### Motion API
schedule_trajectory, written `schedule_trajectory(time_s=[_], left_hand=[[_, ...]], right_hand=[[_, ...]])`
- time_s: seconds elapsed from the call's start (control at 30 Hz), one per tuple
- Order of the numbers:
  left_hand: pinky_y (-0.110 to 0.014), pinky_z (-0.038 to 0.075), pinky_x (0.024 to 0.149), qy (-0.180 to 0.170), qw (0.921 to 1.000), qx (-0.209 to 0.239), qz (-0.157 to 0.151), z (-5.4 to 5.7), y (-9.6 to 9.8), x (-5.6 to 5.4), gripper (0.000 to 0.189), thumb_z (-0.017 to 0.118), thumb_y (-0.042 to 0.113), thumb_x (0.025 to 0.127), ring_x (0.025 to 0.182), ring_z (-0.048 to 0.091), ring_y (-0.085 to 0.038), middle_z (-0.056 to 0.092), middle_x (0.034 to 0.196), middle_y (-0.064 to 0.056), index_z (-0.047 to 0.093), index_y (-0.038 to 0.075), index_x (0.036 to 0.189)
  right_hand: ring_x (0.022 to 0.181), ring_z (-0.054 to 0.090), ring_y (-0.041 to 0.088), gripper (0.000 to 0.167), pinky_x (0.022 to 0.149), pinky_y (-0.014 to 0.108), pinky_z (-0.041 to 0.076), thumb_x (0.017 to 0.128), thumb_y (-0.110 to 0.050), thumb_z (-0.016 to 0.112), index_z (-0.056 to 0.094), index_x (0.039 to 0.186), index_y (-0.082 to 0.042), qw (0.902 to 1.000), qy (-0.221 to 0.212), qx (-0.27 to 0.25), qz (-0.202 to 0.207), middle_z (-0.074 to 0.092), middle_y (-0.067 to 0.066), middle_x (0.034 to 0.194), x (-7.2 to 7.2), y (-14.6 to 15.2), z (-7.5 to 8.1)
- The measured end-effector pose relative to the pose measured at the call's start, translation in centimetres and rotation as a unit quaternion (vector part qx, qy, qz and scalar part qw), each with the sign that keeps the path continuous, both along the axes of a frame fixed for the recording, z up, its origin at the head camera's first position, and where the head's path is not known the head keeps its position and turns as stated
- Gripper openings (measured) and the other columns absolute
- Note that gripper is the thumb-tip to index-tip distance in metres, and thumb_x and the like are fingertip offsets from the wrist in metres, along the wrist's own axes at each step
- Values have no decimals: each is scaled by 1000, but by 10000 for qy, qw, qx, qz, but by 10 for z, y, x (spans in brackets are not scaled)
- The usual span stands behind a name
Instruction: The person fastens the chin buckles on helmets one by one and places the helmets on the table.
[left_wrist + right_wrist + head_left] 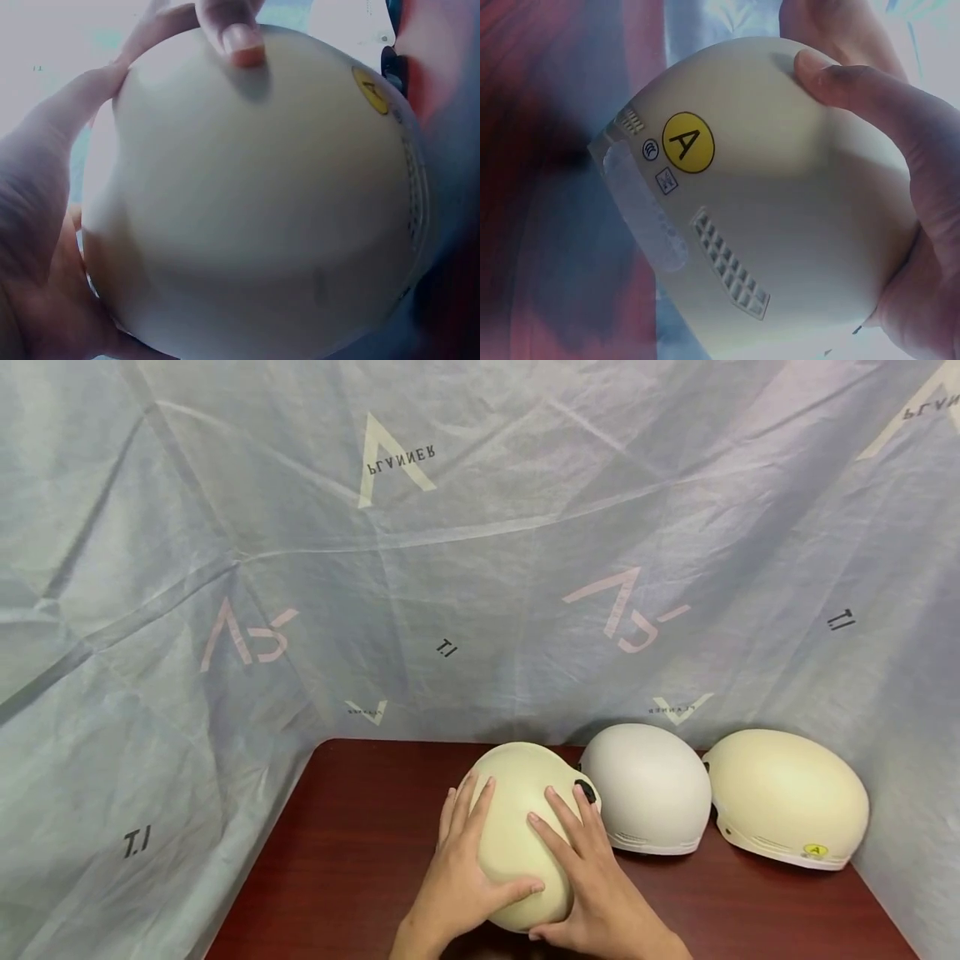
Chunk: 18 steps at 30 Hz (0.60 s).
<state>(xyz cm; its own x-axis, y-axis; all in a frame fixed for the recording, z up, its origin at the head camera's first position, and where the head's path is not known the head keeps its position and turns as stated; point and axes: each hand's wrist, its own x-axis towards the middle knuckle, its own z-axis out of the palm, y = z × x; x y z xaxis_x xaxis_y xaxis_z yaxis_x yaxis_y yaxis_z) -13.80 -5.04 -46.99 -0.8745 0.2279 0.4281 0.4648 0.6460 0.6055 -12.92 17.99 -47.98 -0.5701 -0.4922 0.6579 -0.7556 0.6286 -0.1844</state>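
In the head view, both hands hold a cream helmet [513, 835] over the front middle of a dark red table. My left hand [461, 872] grips its left side, fingers spread over the shell. Opposite it, my right hand [600, 877] grips the right side, fingertips near a black fitting [584, 791] at the edge. A round yellow "A" sticker [688, 142] and a grid-patterned vent [731, 266] show on the shell in the right wrist view. The smooth shell [262, 195] fills most of the left wrist view. The helmet's inside is hidden.
A pale grey-white helmet [645, 789] sits on the table [352, 835] just right of the held one. Farther right is another cream helmet [787, 797] with a yellow sticker. A wrinkled grey printed sheet [480, 568] hangs behind the table and along its sides.
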Motion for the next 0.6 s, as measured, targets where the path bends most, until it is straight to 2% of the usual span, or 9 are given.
schedule_trajectory(time_s=[0.13,0.27,0.47,0.6], left_hand=[[-74,41,113,-113,9999,-9,-33,2,-3,2,126,85,78,69,162,17,-48,17,179,-6,23,33,170],[-73,40,114,-143,9998,123,14,1,-3,3,121,86,75,69,163,19,-47,21,178,-5,29,35,168],[-76,36,116,-6,9999,-1,113,-3,3,0,112,84,75,72,161,23,-47,26,176,-6,38,33,165],[-77,33,117,-74,9997,-52,213,-3,6,0,108,81,77,74,161,23,-48,28,176,-7,39,34,164]], right_hand=[[158,17,58,138,135,41,-7,45,-62,100,45,159,-6,9995,-113,-235,174,34,26,168,-2,2,-2],[163,12,51,133,136,38,-4,53,-64,99,45,157,-1,9963,-360,-637,452,32,30,168,-5,5,-8],[164,9,46,130,131,20,1,62,-65,96,41,160,-1,9881,-1030,-999,559,26,27,171,-7,9,-18],[165,8,43,131,126,12,3,63,-64,96,36,163,-4,9811,-1460,-1125,596,22,23,174,-9,11,-22]])
